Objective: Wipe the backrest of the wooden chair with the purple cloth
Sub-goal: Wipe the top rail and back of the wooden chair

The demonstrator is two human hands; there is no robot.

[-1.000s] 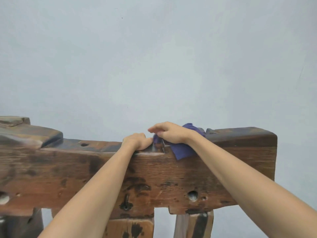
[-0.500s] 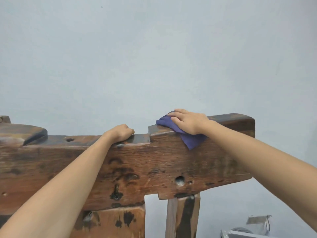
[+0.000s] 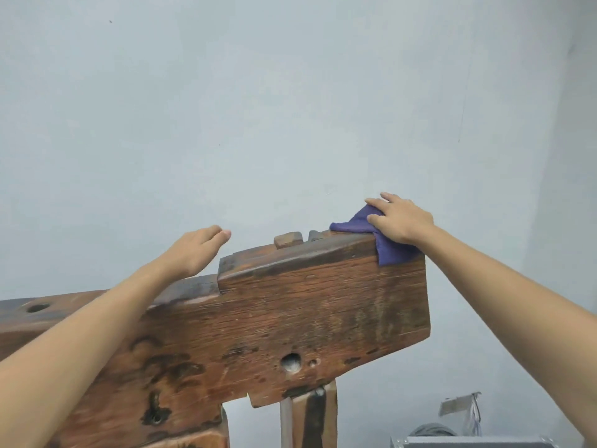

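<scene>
The chair's backrest [image 3: 307,318] is a thick, rough plank of dark brown wood with holes and a stepped top edge, filling the lower middle of the head view. The purple cloth [image 3: 387,250] lies over the top right corner of the backrest and hangs a little down its front face. My right hand [image 3: 400,221] presses flat on the cloth at that corner. My left hand [image 3: 197,250] hovers just above the lower step of the top edge, fingers loosely together, holding nothing.
A plain pale wall [image 3: 290,108] stands close behind the backrest. A wooden upright [image 3: 313,415] runs down below the plank. At the bottom right sits a grey metal-edged case [image 3: 471,442] with a dark round object behind it.
My right hand slid the cloth rightward along the top edge to the far right corner. My left hand lifted off the top edge and its fingers uncurled. The view shifted right.
</scene>
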